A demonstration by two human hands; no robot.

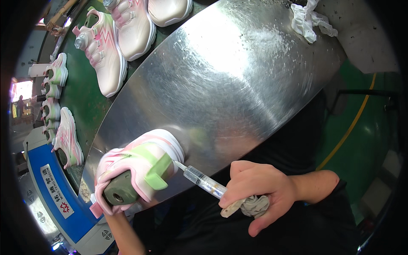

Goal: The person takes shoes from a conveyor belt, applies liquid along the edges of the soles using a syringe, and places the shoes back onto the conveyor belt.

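Note:
A pink-and-white sneaker [136, 151] with a light green heel tab is held over the near left edge of the metal tabletop [204, 110]. Inside its collar sits a dark green shoe last [122, 189] with a round hole. My left hand [117, 216] grips the shoe from beneath, its fingers mostly hidden by it. Closed around a clear syringe [206, 180], my right hand [263, 180] points the nozzle at the heel, at or very near the sole edge. A crumpled grey cloth [255, 205] is tucked in the same hand.
Several matching sneakers [104, 55] stand on the green surface [91, 112] beyond the metal top, with more in a row at far left. A blue-and-white machine [53, 187] is at lower left. Crumpled white tissue [309, 21] lies at the far right corner.

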